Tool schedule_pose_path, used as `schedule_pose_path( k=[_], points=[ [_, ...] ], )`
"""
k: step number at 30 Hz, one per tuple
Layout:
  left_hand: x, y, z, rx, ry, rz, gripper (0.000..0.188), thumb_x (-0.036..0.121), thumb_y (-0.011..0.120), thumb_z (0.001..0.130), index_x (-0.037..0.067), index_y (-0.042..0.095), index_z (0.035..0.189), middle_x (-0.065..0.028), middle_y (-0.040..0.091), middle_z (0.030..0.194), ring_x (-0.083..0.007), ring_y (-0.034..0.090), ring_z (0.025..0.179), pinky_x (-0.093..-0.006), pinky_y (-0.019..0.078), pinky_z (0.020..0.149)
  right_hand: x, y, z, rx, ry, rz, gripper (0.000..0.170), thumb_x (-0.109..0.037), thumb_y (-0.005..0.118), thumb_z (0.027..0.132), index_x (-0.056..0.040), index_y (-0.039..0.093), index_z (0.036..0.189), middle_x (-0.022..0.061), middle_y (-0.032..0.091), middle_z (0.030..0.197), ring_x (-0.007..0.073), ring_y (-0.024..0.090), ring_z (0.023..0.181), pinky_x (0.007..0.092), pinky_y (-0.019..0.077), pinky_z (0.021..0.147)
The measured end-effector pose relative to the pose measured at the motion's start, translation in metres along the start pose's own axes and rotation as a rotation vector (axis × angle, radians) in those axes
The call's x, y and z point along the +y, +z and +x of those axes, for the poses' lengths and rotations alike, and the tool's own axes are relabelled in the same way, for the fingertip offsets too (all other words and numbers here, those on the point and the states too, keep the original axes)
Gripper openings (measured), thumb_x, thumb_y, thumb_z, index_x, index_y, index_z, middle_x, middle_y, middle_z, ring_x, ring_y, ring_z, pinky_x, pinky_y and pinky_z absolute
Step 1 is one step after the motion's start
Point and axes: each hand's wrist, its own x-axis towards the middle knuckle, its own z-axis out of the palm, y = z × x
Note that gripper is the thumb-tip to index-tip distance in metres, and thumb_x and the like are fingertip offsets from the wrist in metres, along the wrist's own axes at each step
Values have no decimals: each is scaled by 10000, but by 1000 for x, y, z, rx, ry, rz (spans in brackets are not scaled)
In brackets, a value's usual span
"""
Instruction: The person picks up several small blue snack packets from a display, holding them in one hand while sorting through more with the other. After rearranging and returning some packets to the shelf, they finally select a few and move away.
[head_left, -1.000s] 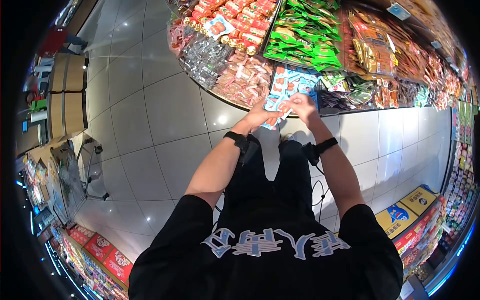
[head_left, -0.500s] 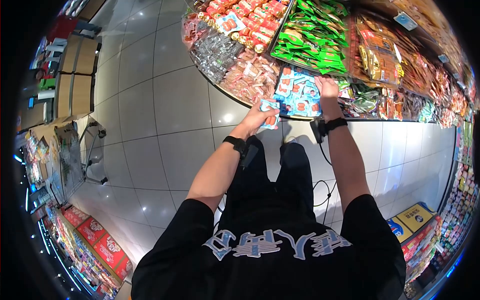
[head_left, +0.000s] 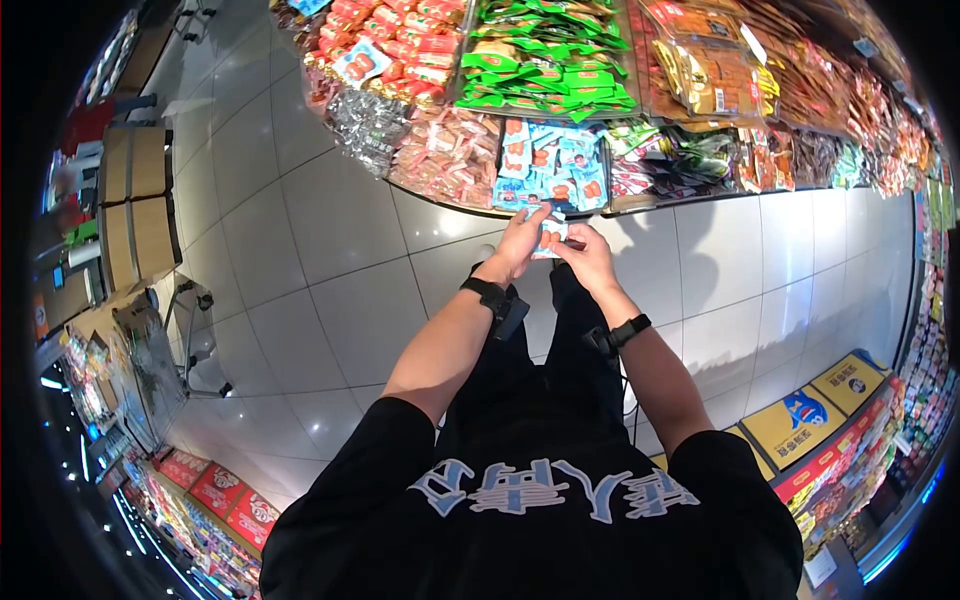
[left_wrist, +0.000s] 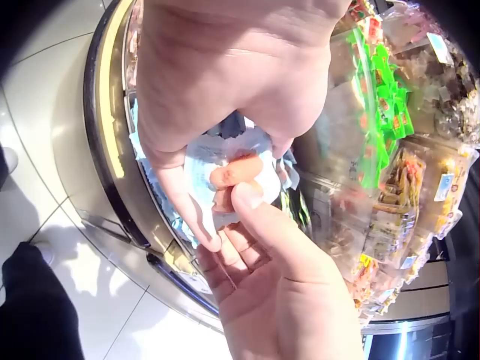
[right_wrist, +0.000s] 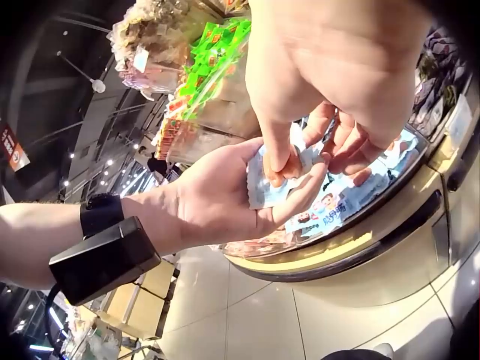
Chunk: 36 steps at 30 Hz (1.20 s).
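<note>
Beside the display (right_wrist: 375,286), a blue packet (head_left: 551,236) points lengthwise roughly near-to-far, left grip (head_left: 519,243) and right grip (head_left: 591,257) clamped on it.

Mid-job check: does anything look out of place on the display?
Yes: a blue packet lies on top of the red rolls. That looks odd, since similar packets, like the held one, are heaped separately, just below the green packs in the head view.
</note>
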Motion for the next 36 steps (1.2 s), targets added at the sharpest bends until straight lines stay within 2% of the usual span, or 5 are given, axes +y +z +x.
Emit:
schedule_pose_path(
  k=[7,10,13,24,36],
  points=[
    [-9,1,5,81,3,-61,299,319,550,984,44,496,1087,-51,576,866,-216,659,829,-396,618,691,-7,-22,6,104,161,334,158,-71,703,835,-16,610,951,22,661,851,81,603,756,234,477,672],
    [-12,-10,3,112,-19,-59,310,332,537,990,36,495,1071,-44,546,840,-239,660,843,-420,622,711,10,-37,35,293,-21,101,191,-116,735,842,-36,562,856,-21,621,723,40,534,633,245,426,545],
    [-11,-14,-3,121,-59,-54,328,349,536,989,39,506,1092,-44,547,865,-239,656,853,-425,620,726,22,-55,76,424,-280,-394,237,-140,754,803,-57,536,845,62,547,763,197,597,615,343,469,564],
    [-20,-23,7,72,-84,-49,393,370,407,1034,16,495,1181,-96,602,980,-292,667,938,-401,601,779,20,-51,96,240,-334,-583,259,-137,658,841,-84,583,1084,122,553,1207,377,587,1044,447,510,842],
    [2,5,20,-28,-62,72,372,342,528,992,61,485,1232,-79,639,1029,-190,657,939,-351,597,731,-23,-20,44,32,-217,-309,376,-240,790,772,-29,640,1045,132,646,1050,310,643,944,371,512,819]
  ],
)
